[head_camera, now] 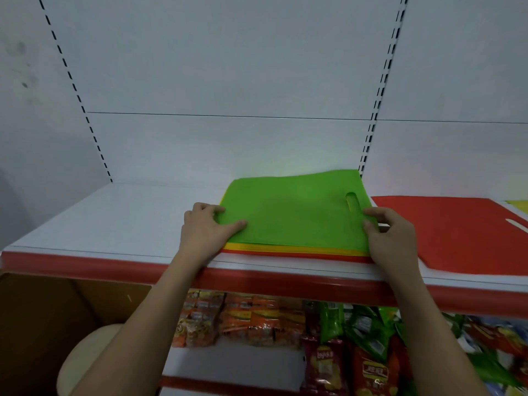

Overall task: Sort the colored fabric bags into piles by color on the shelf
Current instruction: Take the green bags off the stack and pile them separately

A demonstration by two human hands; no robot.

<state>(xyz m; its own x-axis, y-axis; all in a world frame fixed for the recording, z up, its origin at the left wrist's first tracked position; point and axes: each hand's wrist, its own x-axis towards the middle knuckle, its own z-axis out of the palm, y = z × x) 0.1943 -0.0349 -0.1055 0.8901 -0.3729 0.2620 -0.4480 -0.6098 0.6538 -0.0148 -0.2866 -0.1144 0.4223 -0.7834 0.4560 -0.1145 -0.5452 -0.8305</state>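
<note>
Bags of fabric lie in a flat stack [297, 250] on the white shelf [114, 218], near its front edge. The top one is a green bag [291, 215] with a slot handle. Yellow and orange edges peek out under it. The left hand [210, 227] holds the green bag's left edge, thumb on top and fingers curled under. The right hand [390, 235] pinches the right edge the same way. Just to the right lies a flat red bag [457, 235], and a bit of yellow shows at the far right. The shelf has a red front rim [85, 268] and a white back wall with slotted posts. The left part of the shelf is bare. Below, snack packs [243, 321] sit in rows; one dark red chip bag [325, 364] reads "Lay's".
</note>
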